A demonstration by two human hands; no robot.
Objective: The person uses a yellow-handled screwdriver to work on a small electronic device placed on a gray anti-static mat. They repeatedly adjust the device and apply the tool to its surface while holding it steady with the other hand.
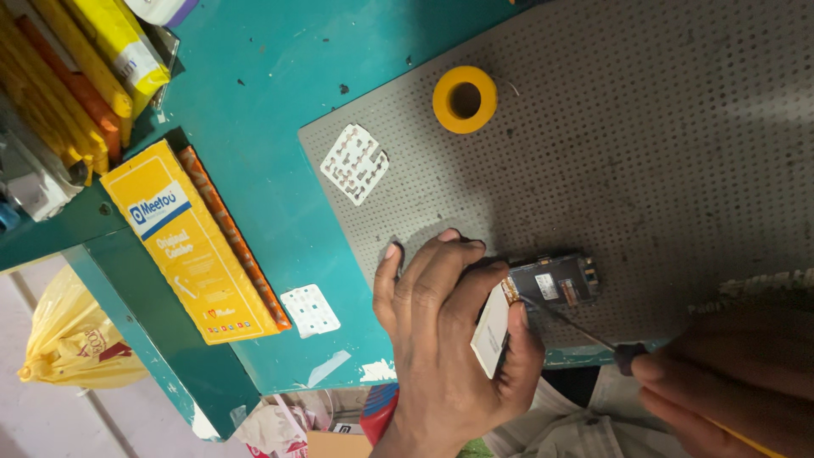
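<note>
Grip: our left hand clamped the opened phone at the perforated grey mat's near edge on the teal surface; our right hand pinched a screwdriver, tip on the exposed board. Back cover already off; board not yet removed.

We see a small opened phone lying flat on the grey perforated mat, lower centre of the frame, its dark circuit board exposed with small labels and orange contacts. We note a white panel at its left end, tilted up on edge. A thin screwdriver runs slantwise from lower right, dark handle at the mat's edge, tip resting on the board's left part.
</note>
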